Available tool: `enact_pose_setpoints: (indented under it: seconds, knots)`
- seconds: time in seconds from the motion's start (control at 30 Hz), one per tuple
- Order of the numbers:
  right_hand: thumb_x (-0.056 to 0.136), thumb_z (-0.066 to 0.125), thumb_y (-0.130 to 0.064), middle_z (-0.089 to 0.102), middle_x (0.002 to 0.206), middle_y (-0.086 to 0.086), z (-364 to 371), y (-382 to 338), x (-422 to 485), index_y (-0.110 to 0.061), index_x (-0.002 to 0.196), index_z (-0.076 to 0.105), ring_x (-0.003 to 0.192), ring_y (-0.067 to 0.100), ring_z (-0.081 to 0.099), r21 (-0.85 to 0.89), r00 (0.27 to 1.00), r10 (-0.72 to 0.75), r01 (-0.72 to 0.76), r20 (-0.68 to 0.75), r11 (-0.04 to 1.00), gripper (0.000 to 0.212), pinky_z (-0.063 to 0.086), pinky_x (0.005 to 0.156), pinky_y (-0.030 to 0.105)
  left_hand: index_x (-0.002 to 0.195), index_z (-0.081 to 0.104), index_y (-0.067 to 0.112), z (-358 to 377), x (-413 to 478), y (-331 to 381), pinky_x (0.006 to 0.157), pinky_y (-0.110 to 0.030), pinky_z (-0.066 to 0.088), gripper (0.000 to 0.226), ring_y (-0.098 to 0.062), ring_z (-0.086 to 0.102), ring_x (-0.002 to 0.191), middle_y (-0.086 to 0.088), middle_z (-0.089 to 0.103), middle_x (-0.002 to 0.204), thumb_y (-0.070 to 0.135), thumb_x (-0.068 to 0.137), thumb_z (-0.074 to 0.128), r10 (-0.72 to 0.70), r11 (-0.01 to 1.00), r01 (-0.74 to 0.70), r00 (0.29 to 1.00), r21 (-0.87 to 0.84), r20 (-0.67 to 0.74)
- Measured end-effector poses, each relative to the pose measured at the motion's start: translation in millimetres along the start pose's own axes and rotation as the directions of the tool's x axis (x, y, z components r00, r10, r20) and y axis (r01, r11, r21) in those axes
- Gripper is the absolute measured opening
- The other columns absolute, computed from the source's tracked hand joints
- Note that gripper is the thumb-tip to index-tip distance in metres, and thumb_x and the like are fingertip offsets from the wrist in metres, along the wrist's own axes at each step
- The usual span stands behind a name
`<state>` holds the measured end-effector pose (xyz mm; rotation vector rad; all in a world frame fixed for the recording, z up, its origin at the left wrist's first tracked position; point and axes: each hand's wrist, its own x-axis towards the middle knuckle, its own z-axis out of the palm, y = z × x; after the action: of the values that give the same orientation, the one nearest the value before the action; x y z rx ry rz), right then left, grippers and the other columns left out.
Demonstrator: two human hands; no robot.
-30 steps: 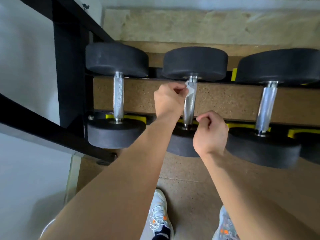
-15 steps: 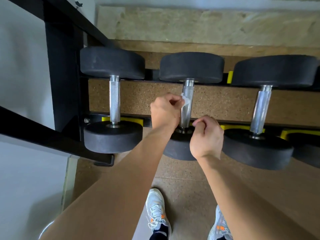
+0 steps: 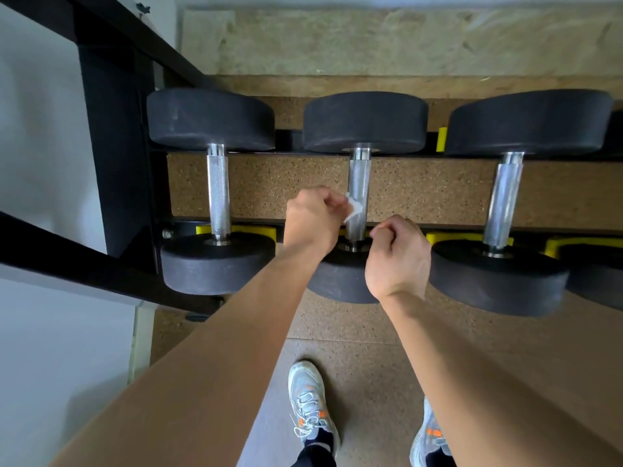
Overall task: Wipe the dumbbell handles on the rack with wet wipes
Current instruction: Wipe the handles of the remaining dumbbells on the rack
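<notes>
Three dumbbells lie side by side across the two rails of a black rack (image 3: 111,146), each with black round heads and a knurled steel handle spanning the gap between the rails. The person stands in front of the middle dumbbell (image 3: 365,121), both bare forearms reaching forward. The left hand (image 3: 312,219) is closed, its fingers and thumb pinching a small crumpled white wet wipe (image 3: 354,207), which is pressed against the left side of the middle handle (image 3: 359,183), in its lower half, toward the near head. The right hand (image 3: 397,257) is curled into a loose fist just right of the near end of the same handle, over the near head; nothing shows in its grasp, and whether its knuckles touch the steel cannot be told. The left dumbbell (image 3: 218,197) and the right dumbbell (image 3: 504,200) sit apart from both hands, their handles bare. Yellow cradles (image 3: 441,139) show on the rails between the heads. Below the rack lies a speckled brown floor (image 3: 354,332), on which the person's two grey shoes (image 3: 310,402) with orange marks stand. A pale wall (image 3: 40,129) runs along the left side.
</notes>
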<state>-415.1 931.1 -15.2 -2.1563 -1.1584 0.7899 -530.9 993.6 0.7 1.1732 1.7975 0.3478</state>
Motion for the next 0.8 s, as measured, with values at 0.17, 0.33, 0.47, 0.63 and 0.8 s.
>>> enact_pose_setpoints:
  seconds: [0.17,0.33,0.47,0.63,0.8]
  knots:
    - [0.081,0.033,-0.023,0.065,0.082,0.005,1,1,1,-0.010,0.075,0.065,0.077,0.024,0.056,-0.007,1.000,0.002,-0.002,0.002,1.000,0.035,0.043,0.063,0.036,0.096,0.078,0.020,-12,5,-4,0.068,-0.010,0.046,0.007,-0.005,0.068,0.087,0.010,0.071,0.092,0.023,0.091,0.076,-0.053,0.995,0.040,0.990,0.096,0.133]
    - [0.080,0.034,-0.022,0.064,0.080,0.005,2,2,1,-0.010,0.073,0.065,0.076,0.023,0.056,-0.007,1.000,-0.003,0.003,0.001,1.000,0.033,0.043,0.063,0.036,0.089,0.074,0.025,-13,22,8,0.082,-0.016,0.053,0.005,-0.002,0.068,0.088,0.010,0.072,0.097,0.023,0.088,0.079,-0.008,0.992,0.008,1.000,-0.122,-0.002]
    - [0.080,0.035,-0.022,0.064,0.080,0.005,1,1,1,-0.011,0.073,0.065,0.075,0.023,0.056,-0.006,1.000,-0.002,0.002,0.000,1.000,0.032,0.041,0.062,0.036,0.092,0.073,0.025,-13,10,-3,0.070,-0.009,0.048,0.003,0.004,0.061,0.082,0.014,0.068,0.092,0.025,0.090,0.076,-0.049,0.998,0.040,0.985,0.058,0.168]
    - [0.081,0.037,-0.023,0.065,0.081,0.003,2,2,1,-0.013,0.073,0.065,0.076,0.025,0.056,-0.016,1.000,0.023,-0.023,-0.008,1.000,0.031,0.042,0.062,0.035,0.083,0.075,0.025,-14,0,-13,0.071,-0.011,0.047,0.007,-0.006,0.067,0.089,0.007,0.073,0.094,0.022,0.089,0.078,-0.018,0.984,-0.019,0.978,0.175,0.206]
    - [0.082,0.038,-0.021,0.065,0.081,0.003,3,4,1,-0.012,0.073,0.065,0.075,0.023,0.056,-0.011,1.000,0.010,-0.011,-0.013,1.000,0.030,0.040,0.060,0.034,0.083,0.076,0.028,-6,17,15,0.066,0.000,0.045,0.007,0.009,0.064,0.075,0.018,0.072,0.081,0.024,0.085,0.081,0.095,0.986,-0.105,0.992,-0.126,-0.081]
